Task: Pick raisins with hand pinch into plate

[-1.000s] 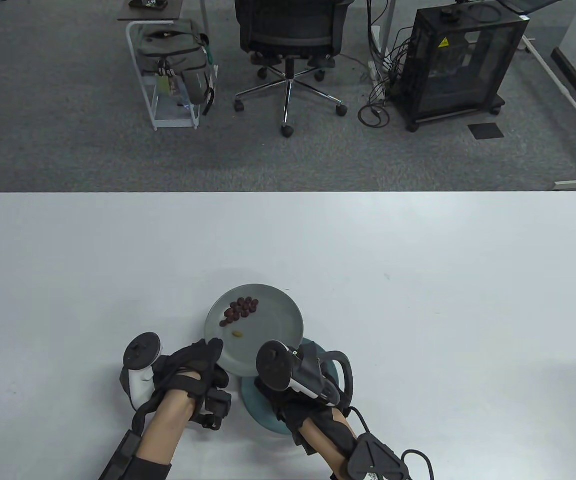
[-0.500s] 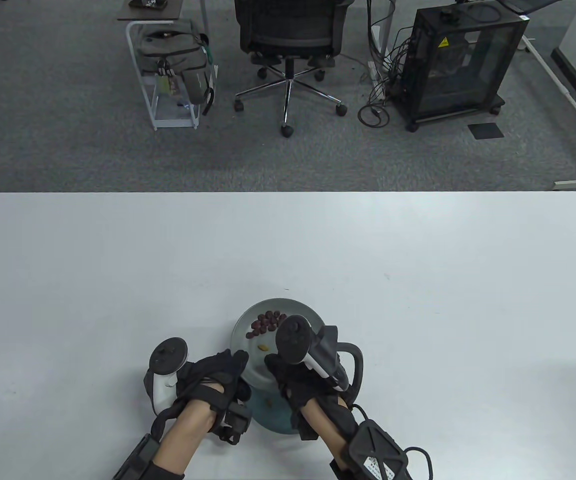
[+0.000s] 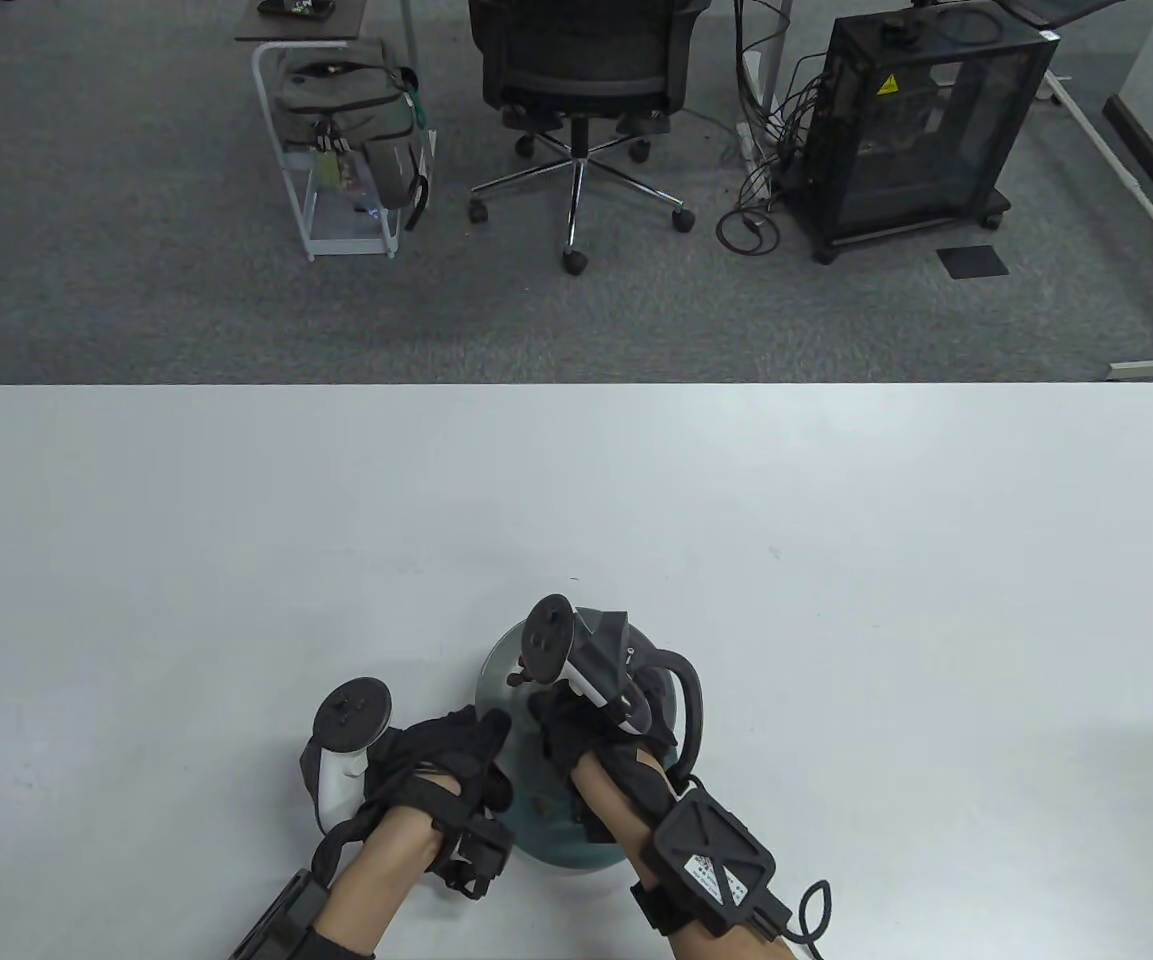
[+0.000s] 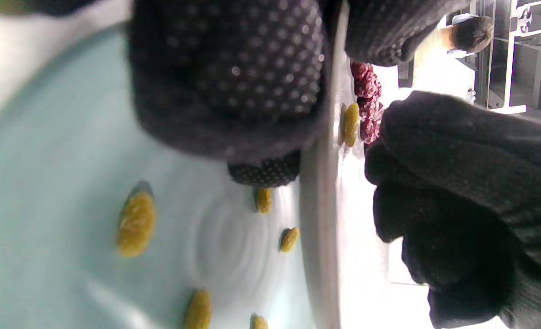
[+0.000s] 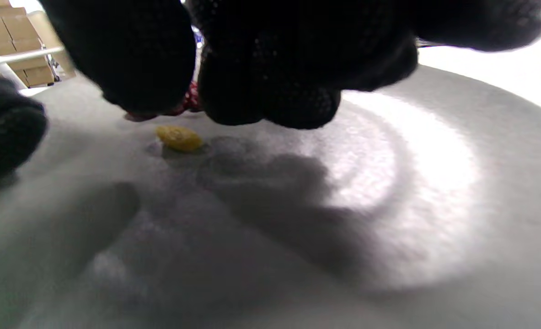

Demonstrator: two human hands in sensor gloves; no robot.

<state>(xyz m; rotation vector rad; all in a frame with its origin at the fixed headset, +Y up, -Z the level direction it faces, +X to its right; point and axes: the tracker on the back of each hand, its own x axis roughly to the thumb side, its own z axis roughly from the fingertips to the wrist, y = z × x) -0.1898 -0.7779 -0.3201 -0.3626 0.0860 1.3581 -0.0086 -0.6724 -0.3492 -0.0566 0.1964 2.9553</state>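
My left hand (image 3: 489, 727) grips the near-left rim of the grey plate (image 3: 496, 672), fingers below and thumb on top; the left wrist view (image 4: 318, 256) shows that rim edge-on. The grey plate overlaps a teal plate (image 3: 556, 850) that holds several yellow raisins (image 4: 135, 224). On the grey plate lie one yellow raisin (image 5: 179, 138) and a cluster of dark red pieces (image 4: 366, 87). My right hand (image 5: 195, 91) hovers just above the grey plate with its fingertips bunched together. Whether anything is pinched between them is hidden.
The white table (image 3: 836, 560) stretches far around the plates. My right hand's tracker (image 3: 548, 640) covers most of the grey plate from above. Beyond the far table edge stand an office chair (image 3: 581, 90) and a black cabinet (image 3: 916, 120) on the floor.
My left hand has slid the grey plate right and nearer, over the teal plate. My right hand has moved from the teal plate to above the grey plate.
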